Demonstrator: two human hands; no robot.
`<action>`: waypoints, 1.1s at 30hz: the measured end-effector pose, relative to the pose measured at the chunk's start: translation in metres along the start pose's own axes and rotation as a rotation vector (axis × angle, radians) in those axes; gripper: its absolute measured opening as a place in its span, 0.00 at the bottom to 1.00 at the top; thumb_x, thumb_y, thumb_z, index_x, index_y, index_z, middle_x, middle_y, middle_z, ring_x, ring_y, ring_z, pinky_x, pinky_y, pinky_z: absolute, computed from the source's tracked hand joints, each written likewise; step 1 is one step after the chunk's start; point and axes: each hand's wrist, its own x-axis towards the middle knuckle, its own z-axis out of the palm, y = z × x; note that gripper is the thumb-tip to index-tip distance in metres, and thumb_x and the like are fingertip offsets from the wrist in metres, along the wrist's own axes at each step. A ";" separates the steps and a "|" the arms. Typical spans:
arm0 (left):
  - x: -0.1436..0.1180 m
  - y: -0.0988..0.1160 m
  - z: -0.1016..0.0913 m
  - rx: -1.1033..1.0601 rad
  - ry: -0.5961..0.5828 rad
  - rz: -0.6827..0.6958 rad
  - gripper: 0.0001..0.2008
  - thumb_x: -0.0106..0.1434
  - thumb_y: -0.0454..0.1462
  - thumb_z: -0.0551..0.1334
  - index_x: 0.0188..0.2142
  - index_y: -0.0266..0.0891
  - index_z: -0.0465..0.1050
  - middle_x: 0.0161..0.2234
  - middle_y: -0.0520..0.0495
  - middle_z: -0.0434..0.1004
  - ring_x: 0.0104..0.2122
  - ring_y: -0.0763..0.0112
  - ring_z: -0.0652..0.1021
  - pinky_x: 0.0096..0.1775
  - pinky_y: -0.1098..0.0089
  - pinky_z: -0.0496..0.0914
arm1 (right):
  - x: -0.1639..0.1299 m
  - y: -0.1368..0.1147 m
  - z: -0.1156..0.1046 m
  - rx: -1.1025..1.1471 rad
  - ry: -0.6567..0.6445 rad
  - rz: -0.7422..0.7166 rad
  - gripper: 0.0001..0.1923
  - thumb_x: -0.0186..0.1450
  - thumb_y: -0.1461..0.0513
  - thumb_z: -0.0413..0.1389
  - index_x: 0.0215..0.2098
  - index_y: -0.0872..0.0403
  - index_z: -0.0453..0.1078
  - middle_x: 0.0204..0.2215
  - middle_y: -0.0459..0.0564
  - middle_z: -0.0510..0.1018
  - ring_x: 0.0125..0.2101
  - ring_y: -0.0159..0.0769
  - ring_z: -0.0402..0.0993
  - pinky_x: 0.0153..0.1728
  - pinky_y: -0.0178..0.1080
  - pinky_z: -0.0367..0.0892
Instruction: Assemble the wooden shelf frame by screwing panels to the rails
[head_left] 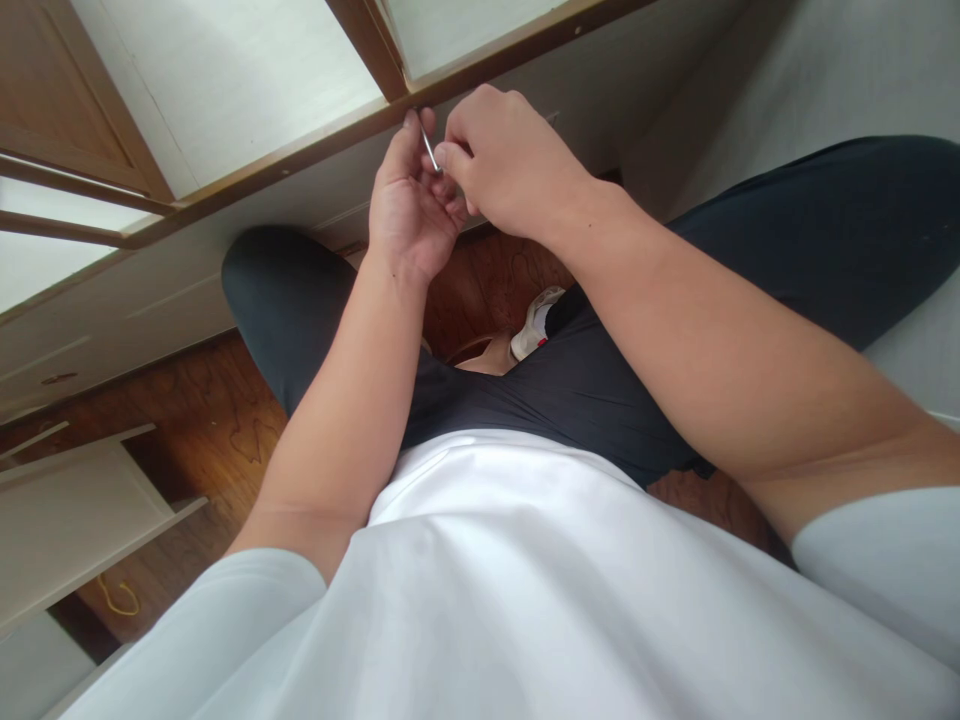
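My left hand (416, 205) is palm up in front of the window-like wooden frame (255, 152). Between its thumb and index finger it pinches a thin, shiny metal rod (430, 147), whose exact kind I cannot make out. Close on its right is my right hand (506, 150), back upward, with curled fingers and the thumb pressed against the index finger. Whatever those fingertips hold, if anything, is hidden. Both hands are just below the frame's lower rail, beside its upright divider (367, 45).
A pale panel (247, 235) runs below the frame, with my bent knees on either side. At lower left, an open white drawer-like box (90, 520) stands over the brown wooden floor (217, 420), near a yellow cord (118, 600). A shoe (536, 325) shows between my legs.
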 end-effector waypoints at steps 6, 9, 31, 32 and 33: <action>0.007 -0.002 -0.009 0.063 -0.038 -0.070 0.13 0.47 0.58 0.70 0.33 0.71 0.74 0.20 0.49 0.64 0.38 0.49 0.72 0.26 0.61 0.54 | 0.003 0.001 0.002 0.010 -0.013 0.000 0.11 0.73 0.64 0.48 0.33 0.54 0.69 0.31 0.53 0.80 0.40 0.44 0.80 0.49 0.46 0.72; 0.007 -0.002 -0.011 0.055 -0.047 -0.105 0.14 0.47 0.58 0.69 0.35 0.72 0.74 0.20 0.49 0.64 0.38 0.49 0.73 0.26 0.61 0.55 | 0.003 0.002 0.002 0.030 -0.011 0.007 0.11 0.72 0.64 0.49 0.33 0.53 0.68 0.30 0.52 0.80 0.37 0.43 0.80 0.47 0.45 0.72; 0.001 0.001 -0.006 0.020 -0.005 -0.093 0.17 0.49 0.57 0.72 0.38 0.65 0.76 0.26 0.52 0.70 0.40 0.57 0.71 0.29 0.62 0.61 | 0.004 0.003 0.007 0.038 0.048 -0.009 0.12 0.72 0.65 0.47 0.32 0.53 0.66 0.31 0.52 0.79 0.35 0.42 0.80 0.43 0.42 0.71; 0.001 0.001 -0.006 -0.003 -0.004 -0.100 0.18 0.51 0.57 0.73 0.40 0.65 0.76 0.25 0.52 0.69 0.39 0.58 0.71 0.29 0.62 0.61 | 0.004 0.003 0.007 0.041 0.041 -0.014 0.12 0.72 0.66 0.47 0.31 0.53 0.67 0.30 0.52 0.79 0.35 0.42 0.80 0.43 0.42 0.71; 0.000 0.001 -0.005 -0.031 0.000 -0.106 0.18 0.53 0.57 0.72 0.42 0.65 0.76 0.24 0.52 0.69 0.39 0.59 0.71 0.29 0.62 0.61 | 0.004 0.003 0.007 0.045 0.036 -0.019 0.12 0.72 0.66 0.47 0.31 0.53 0.67 0.29 0.52 0.79 0.35 0.42 0.80 0.43 0.42 0.71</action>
